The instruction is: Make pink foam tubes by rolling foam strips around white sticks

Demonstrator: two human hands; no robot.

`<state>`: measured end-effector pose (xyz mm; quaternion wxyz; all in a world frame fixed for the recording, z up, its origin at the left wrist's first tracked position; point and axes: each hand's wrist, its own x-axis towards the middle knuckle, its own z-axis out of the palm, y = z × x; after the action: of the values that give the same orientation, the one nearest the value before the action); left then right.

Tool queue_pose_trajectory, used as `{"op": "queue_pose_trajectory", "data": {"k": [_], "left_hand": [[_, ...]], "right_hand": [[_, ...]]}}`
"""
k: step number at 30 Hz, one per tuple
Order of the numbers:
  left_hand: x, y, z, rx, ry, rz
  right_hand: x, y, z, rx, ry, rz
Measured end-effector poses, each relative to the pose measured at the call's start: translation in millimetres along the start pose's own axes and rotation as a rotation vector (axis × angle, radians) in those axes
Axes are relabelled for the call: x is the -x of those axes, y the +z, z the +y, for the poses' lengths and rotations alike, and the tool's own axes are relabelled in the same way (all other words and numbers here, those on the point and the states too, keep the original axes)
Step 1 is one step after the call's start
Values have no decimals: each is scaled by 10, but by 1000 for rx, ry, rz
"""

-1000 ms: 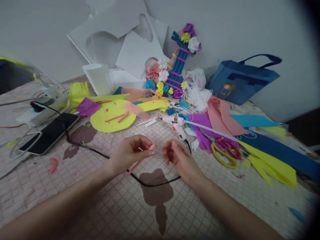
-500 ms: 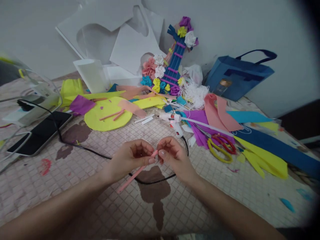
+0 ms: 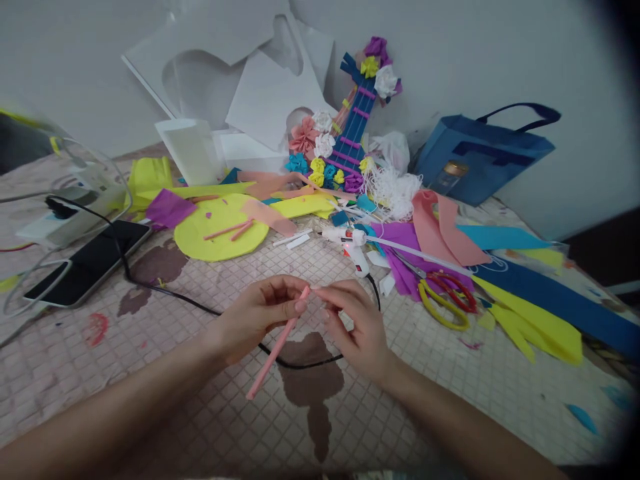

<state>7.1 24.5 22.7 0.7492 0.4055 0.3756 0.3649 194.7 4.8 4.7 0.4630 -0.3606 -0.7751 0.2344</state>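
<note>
My left hand [image 3: 265, 310] pinches a thin pink paper stick [image 3: 274, 360] close to its upper end, between thumb and fingers. The stick slants down toward me, its lower end hanging free above the tiled-pattern tablecloth. At its upper tip are the outstretched fingertips of my right hand [image 3: 357, 323], whose thumb is apart from the index finger. Whether those fingertips touch the tip I cannot tell. Two similar pink sticks [image 3: 223, 232] lie on a yellow round piece [image 3: 200, 250]. Beyond my right hand a white glue gun [image 3: 356, 257] lies with a long glue stick in its back.
Scissors [image 3: 443, 303] with red and yellow handles lie right among coloured paper strips. A black cable [image 3: 195, 304] runs across under my hands. Left are a phone [image 3: 90, 263] and a power strip [image 3: 45, 227]. Behind stand a decorated paper guitar [image 3: 353, 133] and a blue bag [image 3: 480, 157].
My right hand has drawn slightly right, its fingers straightening and thumb parting from the stick's tip. The stick hangs more steeply in my left hand. The whole view has shifted slightly.
</note>
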Motion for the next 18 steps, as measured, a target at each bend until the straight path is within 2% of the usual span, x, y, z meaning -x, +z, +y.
{"op": "queue_pose_trajectory", "data": {"k": [4, 7, 9, 11, 14, 16, 18], "left_hand": [[11, 1, 2, 59, -40, 24], [15, 9, 16, 67, -51, 33], [15, 13, 25, 62, -55, 40], [12, 13, 28, 52, -56, 43], [1, 3, 23, 33, -53, 43], [-10, -9, 17, 26, -49, 51], [-19, -18, 12, 21, -43, 61]], "right_hand": [[28, 16, 42, 57, -121, -77], [44, 13, 47, -36, -105, -41], [39, 11, 47, -170, 35, 14], [16, 18, 59, -382, 239, 56], [-37, 37, 96, -724, 494, 56], [-68, 44, 113, -844, 594, 61], [-86, 42, 117, -865, 642, 80]]}}
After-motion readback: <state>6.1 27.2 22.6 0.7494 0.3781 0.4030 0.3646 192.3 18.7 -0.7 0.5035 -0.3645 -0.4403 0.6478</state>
